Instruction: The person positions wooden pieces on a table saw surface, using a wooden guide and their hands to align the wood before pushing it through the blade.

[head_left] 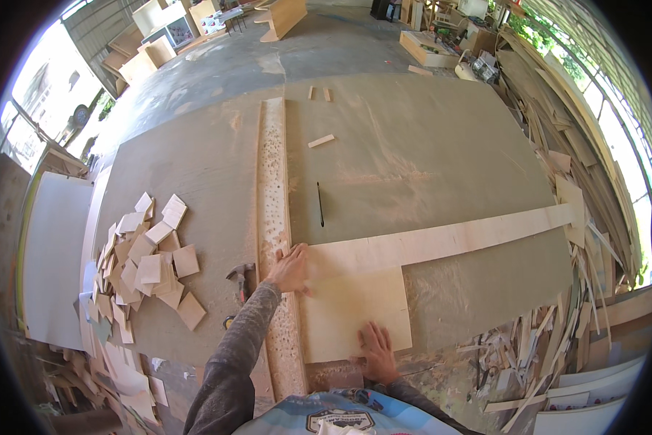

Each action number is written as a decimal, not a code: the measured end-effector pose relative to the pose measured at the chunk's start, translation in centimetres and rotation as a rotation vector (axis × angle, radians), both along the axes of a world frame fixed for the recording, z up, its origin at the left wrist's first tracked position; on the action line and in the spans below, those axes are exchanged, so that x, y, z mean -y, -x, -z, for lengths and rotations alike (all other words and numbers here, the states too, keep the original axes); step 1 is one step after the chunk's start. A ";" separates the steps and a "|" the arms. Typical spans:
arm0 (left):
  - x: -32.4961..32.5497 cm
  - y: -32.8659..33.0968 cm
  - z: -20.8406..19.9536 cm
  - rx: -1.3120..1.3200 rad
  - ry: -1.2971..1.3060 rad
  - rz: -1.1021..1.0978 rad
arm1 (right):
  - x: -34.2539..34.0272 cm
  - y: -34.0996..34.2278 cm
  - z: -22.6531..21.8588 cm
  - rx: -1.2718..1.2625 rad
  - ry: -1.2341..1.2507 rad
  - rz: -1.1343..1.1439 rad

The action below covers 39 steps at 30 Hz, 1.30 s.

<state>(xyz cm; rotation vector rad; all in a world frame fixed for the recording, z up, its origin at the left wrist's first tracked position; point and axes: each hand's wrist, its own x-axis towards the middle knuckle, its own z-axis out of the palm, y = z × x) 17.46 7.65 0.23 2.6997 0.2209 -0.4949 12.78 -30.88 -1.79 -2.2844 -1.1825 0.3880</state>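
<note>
A pale rectangular plywood panel (355,308) lies on the large brown board in front of me. A long light plywood strip (456,243) runs along its far edge and out to the right. My left hand (288,268) rests with fingers outstretched at the left end of the strip, over the edge of a long rail (273,167) pitted with holes. Near the panel's lower right part, my right hand (376,349) lies flat, fingers apart, pressing on its surface. Neither hand is wrapped round anything. A thin black pencil-like stick (320,204) lies beyond the strip.
Left of the rail are a hammer (241,279), partly behind my left forearm, and a heap of small square wood pieces (148,268). Small wood sticks (322,141) lie farther off. Scrap strips (533,348) pile up at right, beside leaning boards (580,138).
</note>
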 end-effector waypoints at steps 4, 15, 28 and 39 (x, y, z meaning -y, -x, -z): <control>0.1 -0.2 -0.7 0.004 0.050 -0.012 | -0.3 1.6 0.3 0.157 0.091 -0.058; -1.8 0.4 2.1 0.151 0.085 0.024 | -1.2 1.7 1.4 0.143 0.083 -0.026; -4.6 -4.3 0.1 0.122 0.060 -0.005 | -5.2 -2.7 0.9 0.138 -0.011 0.006; -6.1 -6.7 -1.0 0.126 0.075 -0.008 | -6.8 -4.7 1.4 0.128 -0.022 0.007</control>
